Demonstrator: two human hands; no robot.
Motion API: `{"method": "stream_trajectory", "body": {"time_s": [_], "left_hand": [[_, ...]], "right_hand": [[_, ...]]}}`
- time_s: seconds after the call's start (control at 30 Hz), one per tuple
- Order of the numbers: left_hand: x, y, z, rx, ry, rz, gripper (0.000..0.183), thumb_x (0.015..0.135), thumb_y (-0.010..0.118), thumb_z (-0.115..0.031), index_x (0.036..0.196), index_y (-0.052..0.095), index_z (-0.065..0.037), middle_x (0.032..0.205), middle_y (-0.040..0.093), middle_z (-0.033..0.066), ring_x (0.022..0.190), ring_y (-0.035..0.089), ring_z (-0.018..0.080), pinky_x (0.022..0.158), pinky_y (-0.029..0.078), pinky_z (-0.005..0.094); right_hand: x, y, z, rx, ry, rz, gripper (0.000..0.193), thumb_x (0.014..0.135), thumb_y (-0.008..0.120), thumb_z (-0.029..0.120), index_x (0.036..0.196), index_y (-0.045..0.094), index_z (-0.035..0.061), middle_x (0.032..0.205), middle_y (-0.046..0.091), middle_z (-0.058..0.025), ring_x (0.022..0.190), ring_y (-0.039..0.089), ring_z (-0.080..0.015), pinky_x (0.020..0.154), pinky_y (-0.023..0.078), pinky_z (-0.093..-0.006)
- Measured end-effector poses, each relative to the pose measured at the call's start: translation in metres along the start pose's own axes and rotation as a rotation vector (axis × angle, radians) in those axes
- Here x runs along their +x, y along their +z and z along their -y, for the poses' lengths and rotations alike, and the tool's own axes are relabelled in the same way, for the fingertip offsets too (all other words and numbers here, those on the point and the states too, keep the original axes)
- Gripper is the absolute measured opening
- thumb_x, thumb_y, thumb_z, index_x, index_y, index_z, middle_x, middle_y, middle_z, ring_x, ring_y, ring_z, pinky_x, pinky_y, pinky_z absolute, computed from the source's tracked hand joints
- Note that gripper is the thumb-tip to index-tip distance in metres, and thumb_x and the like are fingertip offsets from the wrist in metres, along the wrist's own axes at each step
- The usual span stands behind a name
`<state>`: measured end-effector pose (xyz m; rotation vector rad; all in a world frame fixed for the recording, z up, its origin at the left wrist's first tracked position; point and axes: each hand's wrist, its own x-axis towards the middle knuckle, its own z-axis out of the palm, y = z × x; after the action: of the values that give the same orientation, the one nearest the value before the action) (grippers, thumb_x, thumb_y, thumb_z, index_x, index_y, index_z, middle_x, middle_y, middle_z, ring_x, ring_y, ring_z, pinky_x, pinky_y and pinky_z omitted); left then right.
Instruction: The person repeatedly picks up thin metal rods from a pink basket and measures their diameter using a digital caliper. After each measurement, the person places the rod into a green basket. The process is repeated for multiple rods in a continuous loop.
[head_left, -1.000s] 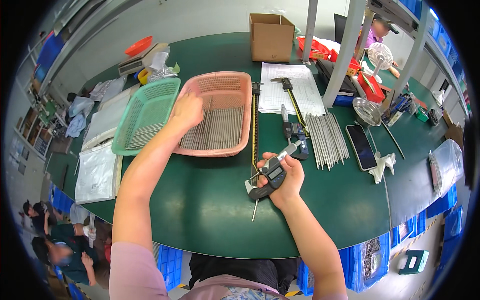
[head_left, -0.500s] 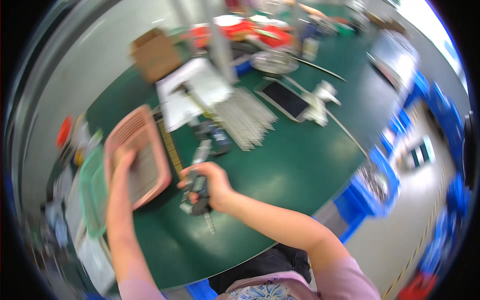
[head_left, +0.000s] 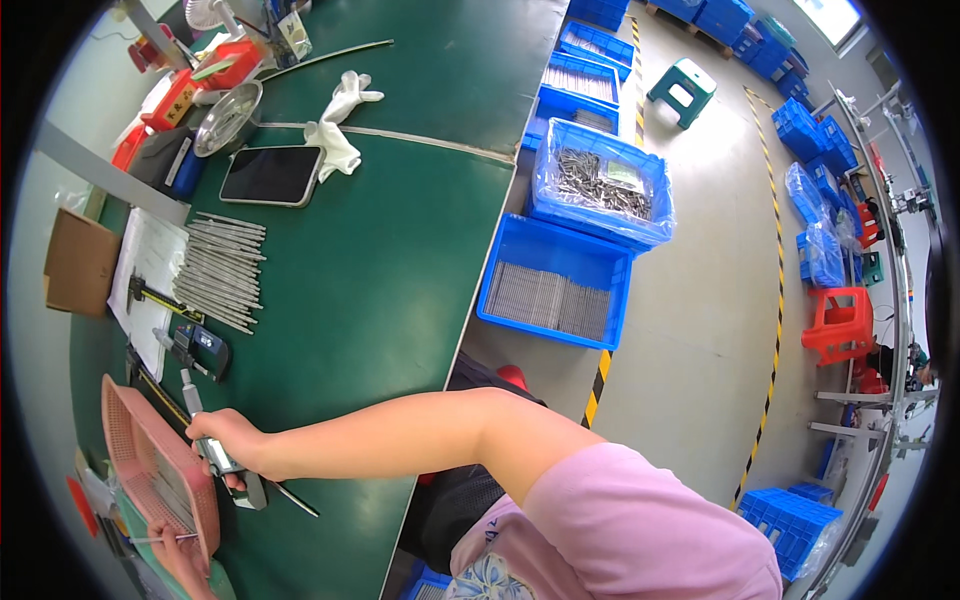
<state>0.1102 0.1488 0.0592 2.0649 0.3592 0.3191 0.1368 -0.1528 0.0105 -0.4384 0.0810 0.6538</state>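
Note:
My right hand [head_left: 235,440] is closed around a digital micrometer [head_left: 222,458] above the near left of the table. A thin grey rod [head_left: 298,498] sticks out past the micrometer's lower end. At the lower left, my left hand [head_left: 172,548] pinches a slim metal rod [head_left: 148,540] by the rim of a pink plastic basket [head_left: 125,410]. Several thin pieces lie in the basket. Under it, a green basket [head_left: 130,520] shows in part. Beyond my right hand lie a second micrometer [head_left: 205,350] and a caliper [head_left: 170,300] with a yellow strip.
A row of grey rods [head_left: 222,268] lies by a phone [head_left: 270,175] and white gloves [head_left: 340,125] on the green table [head_left: 380,270]. Right of the table edge stand blue crates [head_left: 510,245] holding rods and small metal parts. A cardboard box [head_left: 82,262] is far left.
The view has swung right, so table and baskets appear farther left. My left hand, earlier inside the pink basket, now shows a slim rod. My right hand still grips the micrometer.

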Motion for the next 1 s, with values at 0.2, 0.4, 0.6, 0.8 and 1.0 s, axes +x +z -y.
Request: {"method": "stream_trajectory", "body": {"time_s": [0.2,0.4,0.6,0.8,1.0], "left_hand": [[0.006,-0.037,0.022,0.415,0.058,0.404,0.015,0.085,0.05,-0.019,0.078,0.055,-0.007,0.064,0.046,-0.0022,0.049,0.038,0.0028,0.041,0.027,0.0177],[-0.018,-0.008,-0.016,0.461,-0.015,0.402,0.021,0.085,0.053,-0.02,0.073,0.057,-0.003,0.054,0.042,-0.0037,0.044,0.033,0.004,0.039,0.023,0.0207],[-0.023,-0.01,-0.03,0.428,0.024,0.392,0.037,0.086,0.049,-0.031,0.074,0.062,0.002,0.062,0.056,0.0043,0.055,0.05,0.0091,0.05,0.038,0.0235],[-0.08,0.007,-0.057,-0.272,0.037,0.156,0.051,0.093,0.032,-0.036,0.089,0.057,0.008,0.083,0.062,0.0197,0.075,0.062,0.0272,0.069,0.05,0.0339],[-0.12,0.058,-0.026,-0.755,-0.115,0.466,0.061,0.093,0.021,-0.04,0.086,0.057,0.009,0.084,0.061,0.0241,0.079,0.062,0.033,0.07,0.052,0.0371]], "right_hand": [[-0.007,0.003,0.004,-0.094,0.027,0.041,0.034,0.076,0.045,0.038,0.08,0.048,0.0041,0.058,0.053,-0.0086,0.031,0.044,-0.0152,0.029,0.035,-0.0284],[-0.005,-0.001,-0.001,-0.088,0.001,0.064,0.037,0.076,0.045,0.04,0.086,0.049,0.0048,0.062,0.055,-0.0093,0.033,0.045,-0.015,0.031,0.036,-0.028],[-0.001,0.002,0.002,-0.121,0.032,0.062,0.038,0.077,0.042,0.036,0.09,0.054,0.0019,0.07,0.057,-0.0128,0.04,0.047,-0.0162,0.04,0.04,-0.0283],[-0.008,0.01,0.007,-0.296,-0.011,0.125,0.054,0.081,0.034,0.048,0.091,0.053,-0.0016,0.069,0.057,-0.0134,0.041,0.047,-0.0171,0.041,0.04,-0.0267],[-0.018,0.023,0.007,-0.356,0.18,0.083,0.069,0.082,0.021,0.059,0.086,0.053,-0.0014,0.067,0.057,-0.014,0.038,0.044,-0.0176,0.039,0.038,-0.0268]]}}
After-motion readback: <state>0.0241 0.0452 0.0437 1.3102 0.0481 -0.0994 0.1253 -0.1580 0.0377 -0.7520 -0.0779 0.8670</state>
